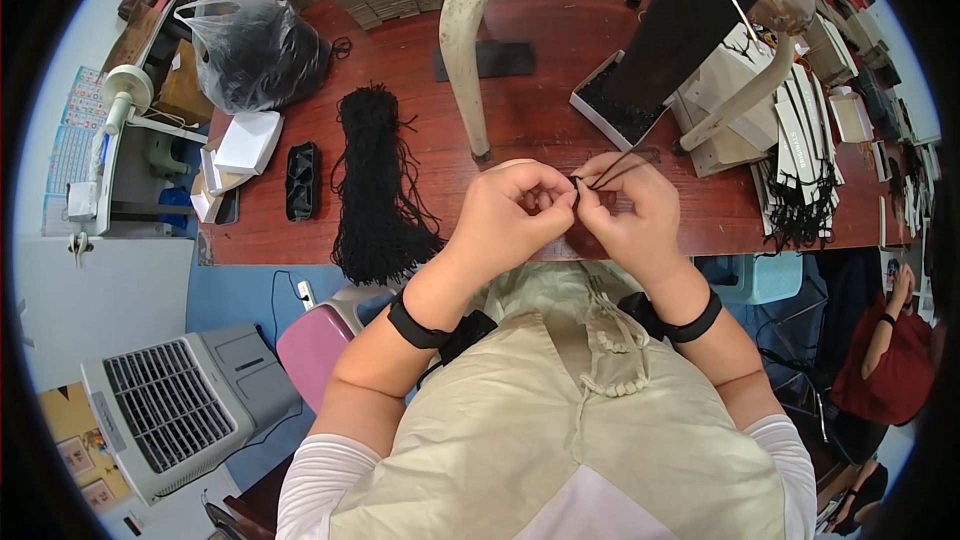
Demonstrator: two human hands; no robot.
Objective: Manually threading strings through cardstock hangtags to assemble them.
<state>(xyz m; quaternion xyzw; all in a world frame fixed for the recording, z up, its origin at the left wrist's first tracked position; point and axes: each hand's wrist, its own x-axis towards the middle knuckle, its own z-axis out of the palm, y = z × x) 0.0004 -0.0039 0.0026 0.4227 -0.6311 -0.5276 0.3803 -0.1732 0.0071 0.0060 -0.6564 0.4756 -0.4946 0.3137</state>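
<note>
One thin black cord (576, 182) is held between the left hand (520, 204) and the right hand (634, 204), over the table (545, 125) just inside the middle of its near edge. The fingers of both hands are grasping: thumb and forefinger of each pinch the cord, the fingertips nearly meeting. A loose length of it passes across the back of the right fingers. To the left, a bundle of black cords (370, 175) lies lengthwise, its lower end overhanging the near edge. Beside it, toward the near left corner, are a black compartmented tray (302, 182) and a white box (248, 143); a filled plastic bag (255, 52) rests farther back along the left edge. Beyond the hands, a pale-legged stand (465, 50) spans the table. Right of centre, a dark panel (680, 35) stands tilted at an open box of small black pieces (622, 105). White strips with black cords (802, 130) lie toward the right end, the cords reaching the near edge.
</note>
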